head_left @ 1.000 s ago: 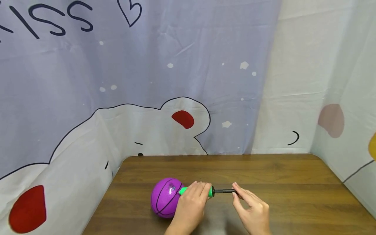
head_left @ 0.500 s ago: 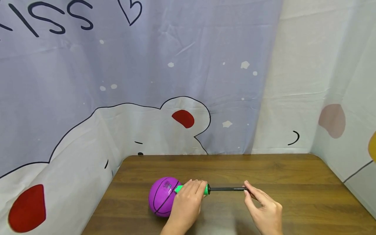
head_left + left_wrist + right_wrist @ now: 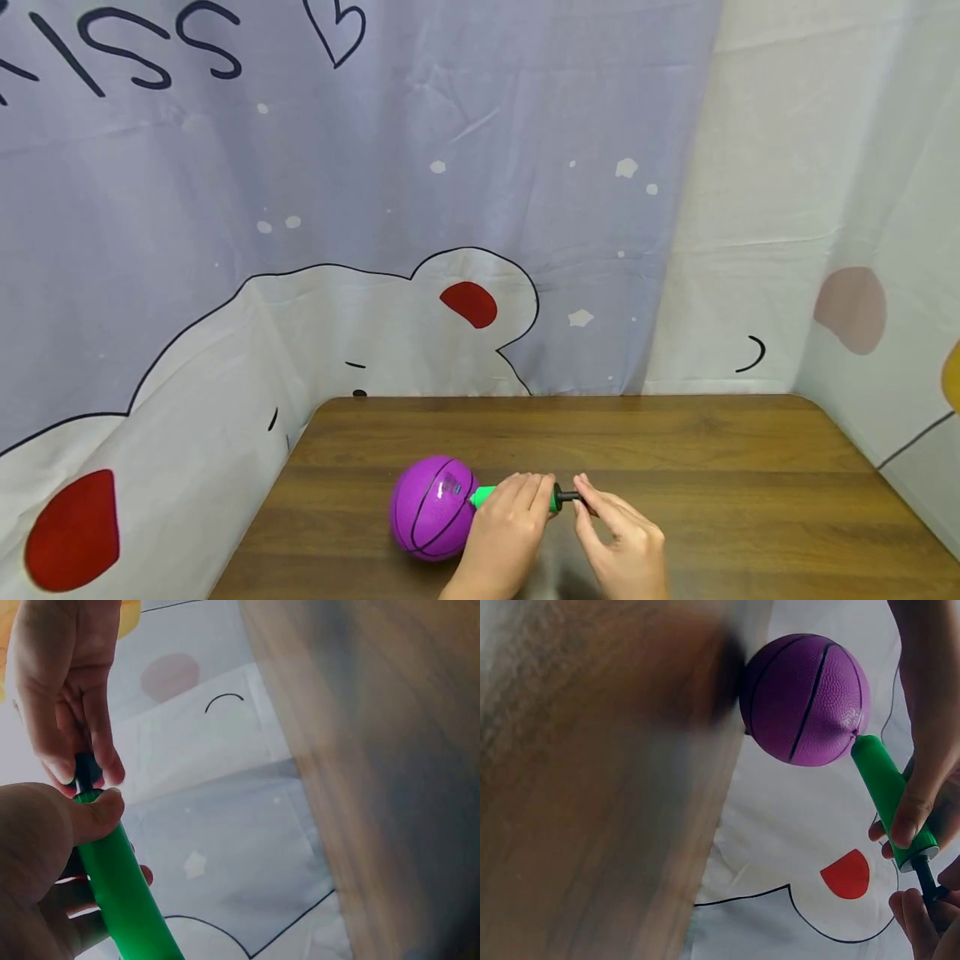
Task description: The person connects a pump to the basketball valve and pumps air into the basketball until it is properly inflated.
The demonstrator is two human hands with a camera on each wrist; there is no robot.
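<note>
A purple ball (image 3: 433, 510) with black seam lines, like a small basketball, sits on the wooden table. The tip of a green hand pump (image 3: 882, 780) meets the ball's side, and the skin dimples there in the right wrist view. My left hand (image 3: 506, 533) grips the pump's green barrel, its fingers over the top and the thumb along it. My right hand (image 3: 624, 540) pinches the black handle (image 3: 88, 771) at the far end of the rod. Only a short length of black rod shows between barrel and handle. Both hands are close together.
The brown wooden table (image 3: 735, 483) spreads around the hands and toward the back. Behind it and at the sides hang printed cloth curtains (image 3: 585, 250) with a white bear-like drawing, red patches and lettering.
My right hand first drew the pump handle out to the right, then pushed it back left toward the barrel. The ball and left hand shifted slightly left, then back right.
</note>
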